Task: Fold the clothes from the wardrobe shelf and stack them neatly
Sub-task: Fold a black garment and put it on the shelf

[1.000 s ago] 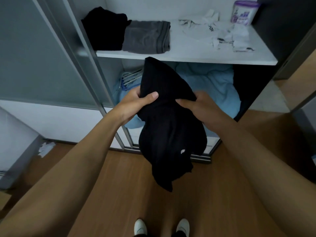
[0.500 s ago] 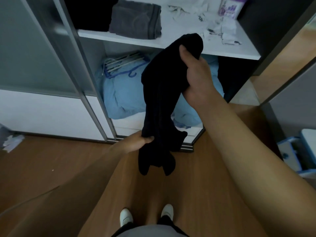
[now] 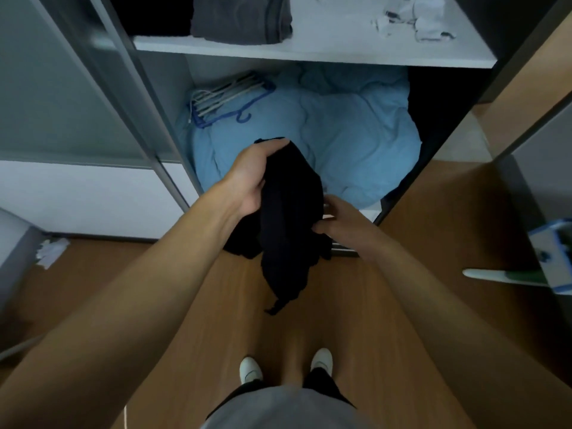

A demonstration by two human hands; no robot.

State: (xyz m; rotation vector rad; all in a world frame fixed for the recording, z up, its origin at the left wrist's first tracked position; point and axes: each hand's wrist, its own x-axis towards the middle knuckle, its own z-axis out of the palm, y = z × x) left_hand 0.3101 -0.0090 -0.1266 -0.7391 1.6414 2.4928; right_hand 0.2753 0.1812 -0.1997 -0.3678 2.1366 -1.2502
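Head view: gripping bunched black garment (image 3: 291, 212) at top with left hand (image 3: 253, 178); right hand (image 3: 343, 224) at side edge, hold unclear. Find corners, shake flat before folding.

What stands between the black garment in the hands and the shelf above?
Nothing visible. The left hand and right hand hold the black garment in open air below the shelf, bare beside the grey garment.

Two bare forearms reach forward and converge. The left hand (image 3: 253, 181) sits higher, its fingers curled over the top of a black garment (image 3: 291, 218). The right hand (image 3: 343, 222), lower, grips the garment's right side.
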